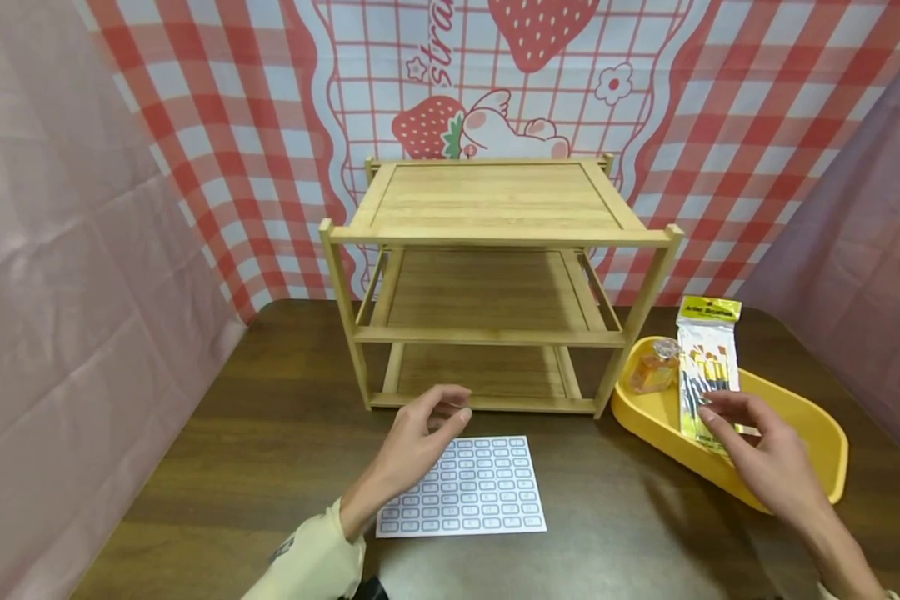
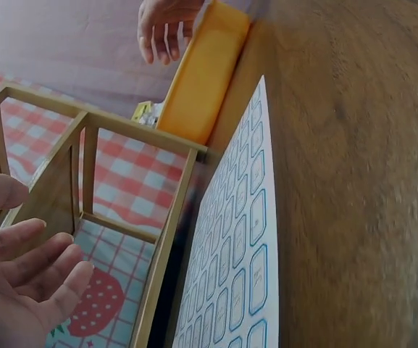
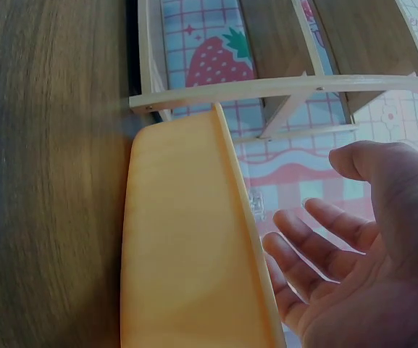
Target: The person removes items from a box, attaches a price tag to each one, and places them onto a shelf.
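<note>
My left hand [image 1: 418, 443] hovers over a white sheet of small printed, blue-outlined labels [image 1: 487, 487], its fingers loosely bent and holding nothing. In the left wrist view, the same hand [image 2: 27, 268] is beside the wooden rack. My right hand [image 1: 768, 458] is above the yellow tray [image 1: 817, 417], with loosely curved fingers around nothing. Its fingertips appear close to a packet of artist brushes [image 1: 708, 358] that leans out over the tray's rear rim. A small bottle of pinkish-orange liquid [image 1: 654, 367] with a clear faceted cap stands at the tray's left end.
A three-tier wooden rack [image 1: 495, 237] stands at the back middle, its right front leg near the tray. All of this rests on a dark brown wooden table [image 1: 270, 467]. Behind hangs a red-checked strawberry cloth [image 1: 270, 158], with plain pale cloth [image 1: 82, 250] at the sides.
</note>
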Demonstrator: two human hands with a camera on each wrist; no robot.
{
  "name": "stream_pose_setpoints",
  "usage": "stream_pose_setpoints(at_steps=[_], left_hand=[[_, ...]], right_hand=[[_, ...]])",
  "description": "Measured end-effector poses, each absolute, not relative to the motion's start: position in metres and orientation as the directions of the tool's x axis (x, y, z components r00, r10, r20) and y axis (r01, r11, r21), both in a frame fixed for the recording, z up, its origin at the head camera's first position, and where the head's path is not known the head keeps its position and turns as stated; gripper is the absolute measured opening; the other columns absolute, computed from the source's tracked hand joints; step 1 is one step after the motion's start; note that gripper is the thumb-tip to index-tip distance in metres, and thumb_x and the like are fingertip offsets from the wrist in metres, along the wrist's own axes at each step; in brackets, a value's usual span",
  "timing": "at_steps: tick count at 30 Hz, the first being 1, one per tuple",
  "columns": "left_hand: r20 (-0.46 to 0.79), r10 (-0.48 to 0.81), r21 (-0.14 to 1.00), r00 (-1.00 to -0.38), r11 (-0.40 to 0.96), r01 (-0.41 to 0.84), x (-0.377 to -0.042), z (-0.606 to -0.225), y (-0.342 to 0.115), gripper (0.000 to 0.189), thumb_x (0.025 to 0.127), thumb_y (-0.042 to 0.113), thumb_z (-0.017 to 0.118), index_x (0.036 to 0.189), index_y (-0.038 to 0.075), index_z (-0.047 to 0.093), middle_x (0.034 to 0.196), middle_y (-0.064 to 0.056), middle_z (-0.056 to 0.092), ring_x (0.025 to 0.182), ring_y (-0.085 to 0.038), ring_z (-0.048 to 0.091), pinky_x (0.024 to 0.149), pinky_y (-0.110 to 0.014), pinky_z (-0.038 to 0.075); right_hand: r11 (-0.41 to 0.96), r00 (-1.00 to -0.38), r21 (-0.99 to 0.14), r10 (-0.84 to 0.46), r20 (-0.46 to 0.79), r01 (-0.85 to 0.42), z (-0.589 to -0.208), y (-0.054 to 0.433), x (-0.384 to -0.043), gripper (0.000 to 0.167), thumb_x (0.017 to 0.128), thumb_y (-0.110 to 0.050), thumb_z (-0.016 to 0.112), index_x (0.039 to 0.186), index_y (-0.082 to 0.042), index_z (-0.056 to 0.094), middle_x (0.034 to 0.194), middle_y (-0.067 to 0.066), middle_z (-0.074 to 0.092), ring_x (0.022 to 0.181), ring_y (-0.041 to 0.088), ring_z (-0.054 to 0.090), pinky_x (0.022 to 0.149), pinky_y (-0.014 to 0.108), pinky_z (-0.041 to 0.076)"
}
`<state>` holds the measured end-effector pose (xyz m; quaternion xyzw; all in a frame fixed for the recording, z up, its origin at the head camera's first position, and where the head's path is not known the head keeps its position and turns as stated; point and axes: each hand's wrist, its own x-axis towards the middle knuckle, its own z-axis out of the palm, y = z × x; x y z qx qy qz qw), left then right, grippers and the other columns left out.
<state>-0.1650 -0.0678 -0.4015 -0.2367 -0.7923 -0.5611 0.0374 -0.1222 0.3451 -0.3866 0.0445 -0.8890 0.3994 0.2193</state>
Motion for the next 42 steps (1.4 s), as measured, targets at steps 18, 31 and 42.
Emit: stream_pose_setpoints(at_steps=[18, 31, 42], left_hand=[[0.232, 0.378, 0.931, -0.896, 0.182, 0.317, -0.171, -0.402, -0.042, 0.030, 0.106, 0.021, 0.061, 0.131, 0.005, 0.064, 0.125, -0.012, 0.068, 0.113, -0.024, 0.065, 0.096, -0.033, 0.055], [0.218, 0.441, 0.971, -0.870, -0.014, 0.237, -0.172, -0.407, -0.015, 0.031, 0.107, 0.012, 0.058, 0.133, -0.006, 0.059, 0.123, -0.025, 0.063, 0.106, -0.045, 0.068, 0.090, -0.049, 0.059], [0.199, 0.438, 0.976, -0.876, -0.170, 0.137, -0.173, -0.407, 0.007, 0.030, 0.104, 0.004, 0.059, 0.130, -0.012, 0.057, 0.117, -0.029, 0.062, 0.106, -0.055, 0.064, 0.090, -0.050, 0.059]], right_hand=[[0.697, -0.923, -0.689, 0.106, 0.371, -0.197, -0.387, 0.355, -0.127, 0.033, 0.104, -0.014, 0.063, 0.127, 0.009, 0.059, 0.103, -0.038, 0.050, 0.095, -0.018, 0.048, 0.074, 0.001, 0.042], [0.740, -0.941, -0.659, 0.113, 0.320, -0.135, -0.386, 0.365, -0.130, 0.039, 0.104, -0.019, 0.063, 0.130, 0.011, 0.058, 0.106, 0.003, 0.068, 0.091, -0.022, 0.046, 0.069, 0.002, 0.042], [0.722, -0.935, -0.675, 0.117, 0.336, -0.152, -0.388, 0.373, -0.138, 0.038, 0.104, -0.017, 0.063, 0.128, 0.012, 0.058, 0.096, -0.029, 0.056, 0.088, -0.019, 0.048, 0.070, 0.002, 0.044]])
